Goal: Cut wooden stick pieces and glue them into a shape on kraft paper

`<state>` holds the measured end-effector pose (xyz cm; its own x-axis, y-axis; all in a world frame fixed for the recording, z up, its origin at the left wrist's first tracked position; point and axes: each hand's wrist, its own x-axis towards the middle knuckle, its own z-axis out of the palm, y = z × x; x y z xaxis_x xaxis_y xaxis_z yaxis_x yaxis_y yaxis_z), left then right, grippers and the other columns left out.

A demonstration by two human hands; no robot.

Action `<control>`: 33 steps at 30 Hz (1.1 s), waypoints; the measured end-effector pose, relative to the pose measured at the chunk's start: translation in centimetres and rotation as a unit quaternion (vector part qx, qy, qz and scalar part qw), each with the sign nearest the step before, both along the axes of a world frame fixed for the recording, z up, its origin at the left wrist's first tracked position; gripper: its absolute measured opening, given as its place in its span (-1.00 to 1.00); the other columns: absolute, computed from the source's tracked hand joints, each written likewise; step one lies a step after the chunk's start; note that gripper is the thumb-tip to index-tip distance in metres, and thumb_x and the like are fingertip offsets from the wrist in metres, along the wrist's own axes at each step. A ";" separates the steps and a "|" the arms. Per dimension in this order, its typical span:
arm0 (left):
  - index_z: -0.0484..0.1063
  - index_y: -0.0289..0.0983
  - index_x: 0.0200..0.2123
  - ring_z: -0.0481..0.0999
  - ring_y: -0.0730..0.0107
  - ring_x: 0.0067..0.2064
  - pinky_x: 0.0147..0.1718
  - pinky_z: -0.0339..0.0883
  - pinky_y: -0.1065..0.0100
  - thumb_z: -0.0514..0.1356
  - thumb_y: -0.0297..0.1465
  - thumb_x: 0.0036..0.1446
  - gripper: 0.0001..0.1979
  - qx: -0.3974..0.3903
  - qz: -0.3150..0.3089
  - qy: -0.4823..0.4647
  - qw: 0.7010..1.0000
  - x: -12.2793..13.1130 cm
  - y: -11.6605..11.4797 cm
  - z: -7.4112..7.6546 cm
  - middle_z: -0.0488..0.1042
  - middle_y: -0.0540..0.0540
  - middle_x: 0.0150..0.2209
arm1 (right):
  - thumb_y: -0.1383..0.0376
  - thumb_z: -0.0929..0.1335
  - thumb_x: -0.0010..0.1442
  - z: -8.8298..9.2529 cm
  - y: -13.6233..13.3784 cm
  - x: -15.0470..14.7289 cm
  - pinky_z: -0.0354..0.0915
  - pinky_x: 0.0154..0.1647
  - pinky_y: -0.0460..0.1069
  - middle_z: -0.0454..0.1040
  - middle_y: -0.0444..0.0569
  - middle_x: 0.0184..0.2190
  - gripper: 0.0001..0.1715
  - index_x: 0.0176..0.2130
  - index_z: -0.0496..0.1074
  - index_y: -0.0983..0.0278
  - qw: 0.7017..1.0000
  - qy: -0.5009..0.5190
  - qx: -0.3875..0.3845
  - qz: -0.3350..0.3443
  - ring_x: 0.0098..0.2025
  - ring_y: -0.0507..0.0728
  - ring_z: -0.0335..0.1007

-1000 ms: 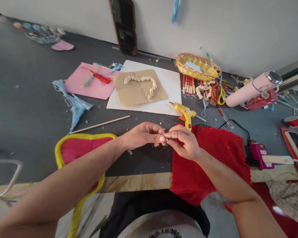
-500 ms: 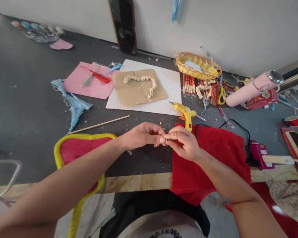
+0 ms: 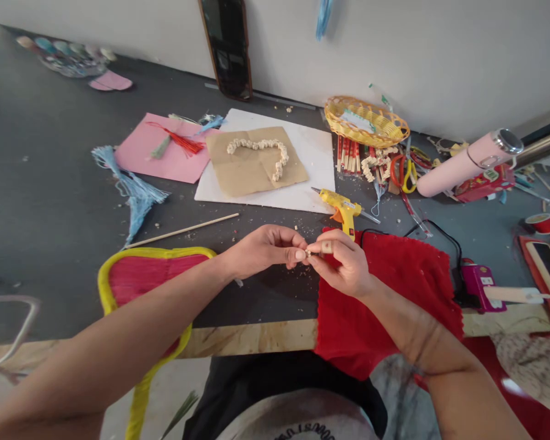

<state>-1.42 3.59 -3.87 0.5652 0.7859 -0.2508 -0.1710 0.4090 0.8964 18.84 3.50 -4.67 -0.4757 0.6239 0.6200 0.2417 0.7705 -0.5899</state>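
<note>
My left hand (image 3: 275, 249) and my right hand (image 3: 345, 264) meet fingertip to fingertip over the front of the dark table. Between them they pinch a tiny pale piece (image 3: 308, 253), mostly covered by the fingers, so its kind is unclear. Pale crumbs lie on the table around the fingers. Just beyond my right hand a yellow glue gun (image 3: 343, 211) rests on its side, nozzle pointing left. Under my right wrist spreads a red cloth (image 3: 394, 269). Farther off, a curved string of small beige pieces (image 3: 282, 153) lies on a brown paper sheet (image 3: 238, 174).
A white board (image 3: 318, 159) is under the paper. Left are a thin stick (image 3: 183, 230), a blue tassel (image 3: 140, 192) and a yellow-edged pink piece (image 3: 137, 278). A wicker basket (image 3: 366, 122), scissors (image 3: 410, 176) and a pink flask (image 3: 470, 162) stand right; a phone (image 3: 229, 49) leans behind.
My fingertips have parted slightly, and more of the tiny pale piece shows between them. Everything on the table stays in place.
</note>
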 end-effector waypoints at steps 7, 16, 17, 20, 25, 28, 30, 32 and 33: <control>0.52 -0.37 -0.46 0.33 0.57 -0.52 -0.52 0.22 0.52 0.42 -0.18 -0.07 -0.66 0.016 -0.004 0.016 1.000 0.0 0.1 0.1 0.42 0.01 -0.57 | 0.37 0.38 0.23 0.1 0.0 -0.1 0.48 -0.24 -0.03 0.50 -0.01 -0.27 -0.74 -0.05 0.45 0.22 1.000 -0.007 -0.013 0.015 -0.25 0.07 0.49; 0.55 -0.38 -0.37 0.39 0.57 -0.48 -0.47 0.26 0.49 0.45 -0.29 -0.09 -0.71 -0.015 0.008 -0.011 1.000 -0.1 0.1 -0.6 0.56 -0.10 -0.40 | 0.39 0.37 0.22 0.0 0.0 0.4 0.43 -0.34 -0.05 0.45 -0.06 -0.30 -0.79 -0.10 0.43 0.22 0.998 0.037 -0.046 -0.022 -0.38 0.01 0.38; 0.54 -0.38 -0.37 0.39 0.56 -0.47 -0.47 0.26 0.49 0.46 -0.31 -0.10 -0.71 -0.019 0.007 -0.013 1.000 -0.2 0.1 -0.6 0.56 -0.10 -0.40 | 0.39 0.37 0.22 0.0 0.0 0.4 0.43 -0.32 -0.03 0.45 -0.06 -0.29 -0.79 -0.10 0.43 0.22 0.997 0.041 -0.055 -0.027 -0.37 0.01 0.38; 0.51 -0.38 -0.41 0.39 0.56 -0.48 -0.47 0.25 0.49 0.46 -0.32 -0.12 -0.71 -0.018 0.014 -0.012 1.000 -0.2 0.1 -0.6 0.54 -0.08 -0.45 | 0.36 0.38 0.22 -0.2 0.0 0.6 0.42 -0.31 -0.02 0.45 -0.06 -0.28 -0.78 -0.10 0.43 0.21 0.997 0.041 -0.065 -0.030 -0.36 0.02 0.38; 0.49 -0.39 -0.45 0.37 0.58 -0.50 -0.47 0.23 0.49 0.42 -0.27 -0.03 -0.71 0.007 0.029 -0.021 0.999 -0.4 0.1 -0.4 0.54 -0.10 -0.45 | 0.38 0.38 0.22 -0.1 0.1 0.4 0.40 -0.34 -0.04 0.44 -0.08 -0.30 -0.79 -0.11 0.42 0.22 0.998 0.041 -0.051 -0.020 -0.39 0.00 0.37; 0.48 -0.39 -0.45 0.38 0.56 -0.49 -0.46 0.24 0.48 0.40 -0.23 0.00 -0.69 0.010 0.031 -0.026 0.999 -0.5 0.0 -0.4 0.55 -0.11 -0.43 | 0.39 0.38 0.22 0.1 0.1 0.3 0.39 -0.38 -0.06 0.44 -0.08 -0.30 -0.80 -0.12 0.41 0.23 0.998 0.034 -0.043 -0.010 -0.42 -0.02 0.36; 0.48 -0.39 -0.45 0.39 0.55 -0.49 -0.46 0.24 0.47 0.38 -0.19 0.02 -0.66 0.002 0.025 -0.021 0.999 -0.5 0.0 -0.3 0.55 -0.11 -0.43 | 0.39 0.38 0.22 0.1 0.0 0.2 0.39 -0.39 -0.06 0.44 -0.07 -0.30 -0.81 -0.13 0.41 0.23 0.999 0.024 -0.036 -0.002 -0.44 -0.02 0.35; 0.49 -0.39 -0.46 0.39 0.55 -0.49 -0.47 0.23 0.48 0.35 -0.15 0.05 -0.63 0.002 0.013 -0.009 1.000 -0.5 0.0 -0.3 0.54 -0.11 -0.44 | 0.38 0.39 0.22 0.1 0.0 0.2 0.40 -0.40 -0.07 0.44 -0.07 -0.31 -0.81 -0.13 0.40 0.22 0.999 0.013 -0.032 0.002 -0.45 -0.03 0.34; 0.49 -0.39 -0.46 0.39 0.55 -0.49 -0.47 0.22 0.48 0.33 -0.14 0.07 -0.63 0.006 0.006 -0.003 1.000 -0.5 0.0 -0.2 0.53 -0.11 -0.45 | 0.38 0.39 0.22 0.0 0.0 0.2 0.40 -0.40 -0.07 0.44 -0.07 -0.30 -0.81 -0.13 0.40 0.22 0.999 0.008 -0.032 0.003 -0.45 -0.02 0.34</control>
